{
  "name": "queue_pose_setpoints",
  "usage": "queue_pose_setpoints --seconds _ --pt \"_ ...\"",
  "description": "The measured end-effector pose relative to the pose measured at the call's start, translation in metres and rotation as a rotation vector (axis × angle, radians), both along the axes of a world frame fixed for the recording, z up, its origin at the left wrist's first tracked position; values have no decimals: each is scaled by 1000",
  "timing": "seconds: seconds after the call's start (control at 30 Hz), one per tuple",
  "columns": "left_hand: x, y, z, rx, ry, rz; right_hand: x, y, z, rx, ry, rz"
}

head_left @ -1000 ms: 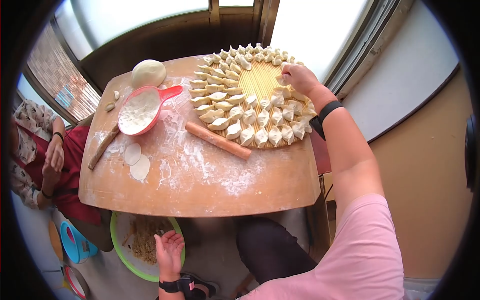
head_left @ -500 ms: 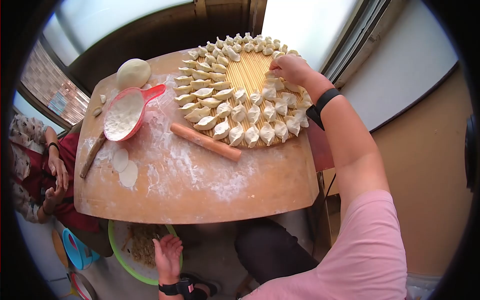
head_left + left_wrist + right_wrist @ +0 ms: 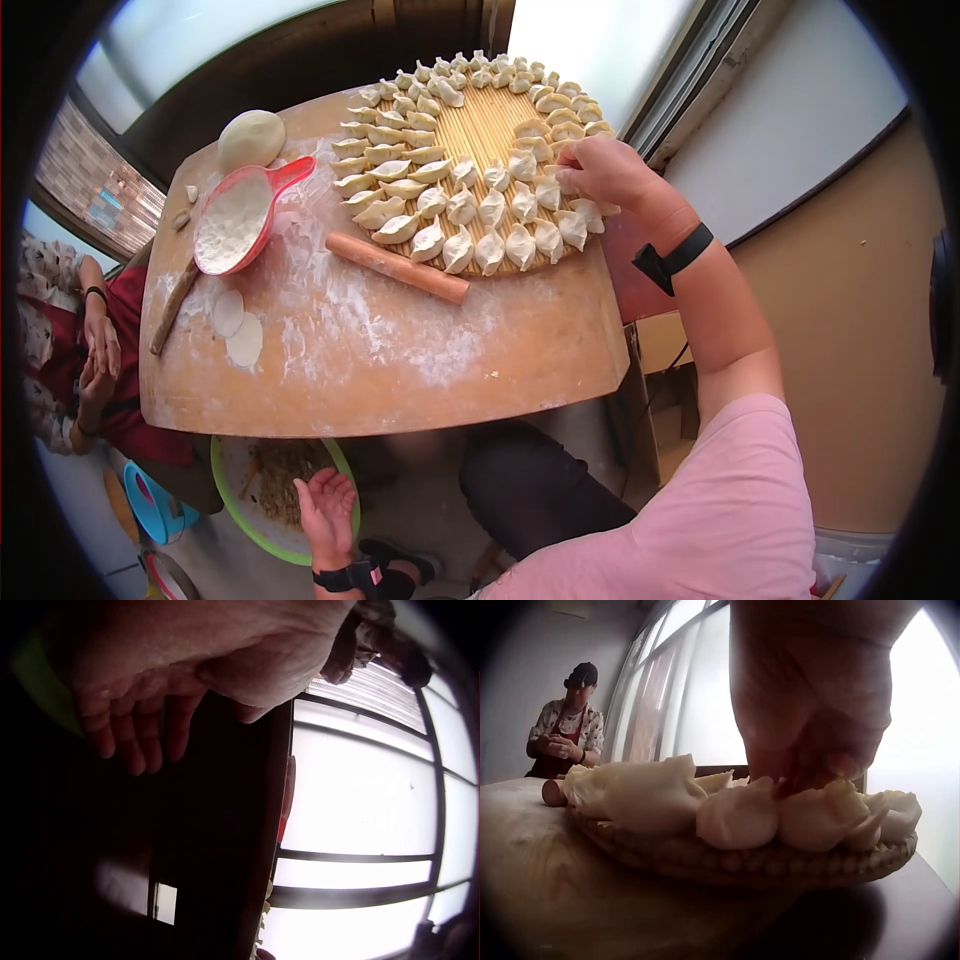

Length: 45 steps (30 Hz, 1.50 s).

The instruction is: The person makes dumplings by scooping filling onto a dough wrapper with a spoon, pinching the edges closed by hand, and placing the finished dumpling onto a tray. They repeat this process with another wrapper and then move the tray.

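Dumplings on a round tray, seen from above and from both wrists. The dumplings (image 3: pixel 427 241) stand in curved rows around a bare patch of the woven tray (image 3: pixel 480 125), which rests at the far side of your wooden table (image 3: pixel 400 370). Your right hand (image 3: pixel 605 175) reaches down at the tray's right side, its fingertips among the dumplings; whether they pinch one or merely touch it, you cannot tell from these views. Your left hand (image 3: pixel 330 510), well apart from the right, lies palm up over the green basin (image 3: pixel 226 490), below the table's near edge, its fingers relaxed and holding nothing.

The step in hand appears to be setting or straightening a dumpling within its row. For good work, bring your fingertips in from above, take the dumpling lightly by its body, and keep pressure off the pleated seam, since soft dough may dent or open. Seat its base flat, leaving a narrow gap to its neighbours so that the skins do not stick. Lift your fingers straight up; a sideways exit could drag the next one. Keep your wrist strap (image 3: pixel 675 259) above the outer row.
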State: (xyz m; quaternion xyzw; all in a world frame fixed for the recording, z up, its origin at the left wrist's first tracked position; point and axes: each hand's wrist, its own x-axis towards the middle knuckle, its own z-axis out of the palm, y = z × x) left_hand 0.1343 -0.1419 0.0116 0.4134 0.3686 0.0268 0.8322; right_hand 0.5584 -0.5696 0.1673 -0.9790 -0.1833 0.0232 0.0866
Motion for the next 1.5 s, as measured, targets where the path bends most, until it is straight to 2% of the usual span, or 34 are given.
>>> queue_pose_setpoints --seconds 0.07,0.27,0.37,0.47,0.6,0.7,0.8,0.9,1.0,1.17,1.27,1.37,1.47,1.5 --pt "-1 0 1 0 1 6 1 -1 -4 84 -19 16" --pt "0 5 -5 -3 -1 6 12 -4 6 99 -33 -3" --pt "0 5 -6 -6 6 3 33 -11 2 250 -119 37" --pt "2 3 -5 -5 12 9 61 -3 -3 195 -279 59" --pt "4 1 -5 -9 20 12 94 20 -11 18 -285 72" --pt "5 3 -6 -6 12 12 92 30 6 -109 -103 50" --pt "3 6 -5 3 10 6 84 13 12 54 -208 48" --pt "0 7 -7 6 12 5 58 -13 22 219 -171 6" --pt "-1 5 -8 5 24 -4 37 -34 9 308 -78 5" --pt "0 3 -6 10 19 1 23 -31 -13 332 -94 -12" --pt "1 2 -1 17 16 12 21 -27 -9 220 -79 35" --pt "2 3 -2 11 15 18 27 -33 -7 295 -120 -3" --pt "2 5 -6 7 26 14 44 -40 -16 213 -270 -31" --pt "2 5 -6 6 27 9 43 -38 -14 171 -210 -42"
